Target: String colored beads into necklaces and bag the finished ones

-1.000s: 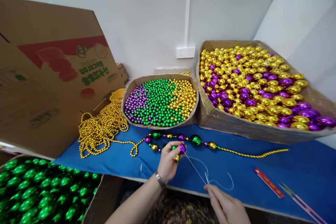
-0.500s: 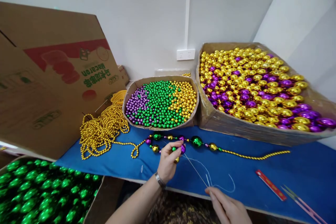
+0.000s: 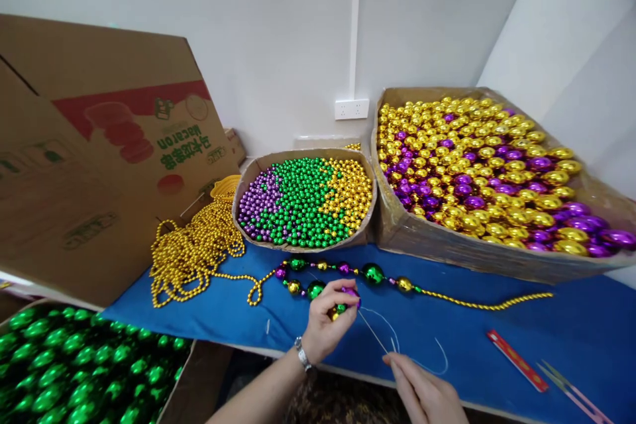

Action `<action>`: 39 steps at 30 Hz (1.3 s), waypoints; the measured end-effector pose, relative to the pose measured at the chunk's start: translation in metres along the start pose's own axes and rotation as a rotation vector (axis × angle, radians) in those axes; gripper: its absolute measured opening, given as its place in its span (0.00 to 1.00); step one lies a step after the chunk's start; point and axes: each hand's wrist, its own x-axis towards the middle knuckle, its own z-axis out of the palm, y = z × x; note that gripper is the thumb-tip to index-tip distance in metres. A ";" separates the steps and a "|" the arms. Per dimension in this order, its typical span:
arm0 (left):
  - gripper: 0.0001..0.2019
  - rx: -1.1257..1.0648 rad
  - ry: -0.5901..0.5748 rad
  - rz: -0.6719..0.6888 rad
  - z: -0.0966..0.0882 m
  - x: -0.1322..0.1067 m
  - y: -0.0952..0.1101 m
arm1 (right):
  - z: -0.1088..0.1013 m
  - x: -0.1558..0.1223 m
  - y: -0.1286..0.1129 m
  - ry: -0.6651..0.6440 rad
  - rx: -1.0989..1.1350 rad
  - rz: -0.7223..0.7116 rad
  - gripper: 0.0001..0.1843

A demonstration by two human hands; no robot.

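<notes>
My left hand (image 3: 326,322) is closed on the end of a bead strand, with purple, green and gold beads pinched between its fingers. That bead strand (image 3: 370,274) runs across the blue table cover (image 3: 497,324) with green, gold and purple balls, then a thin gold chain to the right. My right hand (image 3: 422,391) sits low near the table's front edge, fingers together pinching a thin white thread (image 3: 397,338) that leads up to my left hand. A watch is on my left wrist.
A round box of small purple, green and gold beads (image 3: 305,199) stands behind the strand. A big box of large gold and purple balls (image 3: 491,172) is at right. A gold chain pile (image 3: 193,252), a cardboard carton (image 3: 99,146), green balls (image 3: 74,371), a red ruler (image 3: 517,360) lie around.
My left hand has shifted slightly right and lower with the beads. My right hand stays low at the thread. The camera has tilted a little.
</notes>
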 end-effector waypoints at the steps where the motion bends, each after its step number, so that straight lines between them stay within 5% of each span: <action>1: 0.07 -0.003 -0.006 -0.001 0.000 0.000 0.000 | 0.000 0.000 0.001 0.005 -0.005 -0.009 0.17; 6: 0.06 -0.038 -0.044 -0.058 0.006 -0.001 0.006 | 0.003 0.005 -0.001 0.091 -0.078 -0.027 0.17; 12: 0.12 -0.647 0.225 -0.504 0.012 0.009 0.011 | -0.004 0.008 -0.002 0.106 -0.083 -0.006 0.16; 17: 0.22 -0.729 0.179 -0.661 0.004 0.015 0.006 | -0.007 0.004 -0.002 0.103 -0.151 -0.074 0.17; 30: 0.26 -0.742 0.015 -0.667 0.004 0.013 0.007 | -0.009 0.011 -0.012 0.075 -0.206 -0.099 0.19; 39: 0.22 -0.508 0.107 -0.537 0.010 0.009 0.006 | -0.007 0.007 -0.009 0.066 -0.222 -0.101 0.18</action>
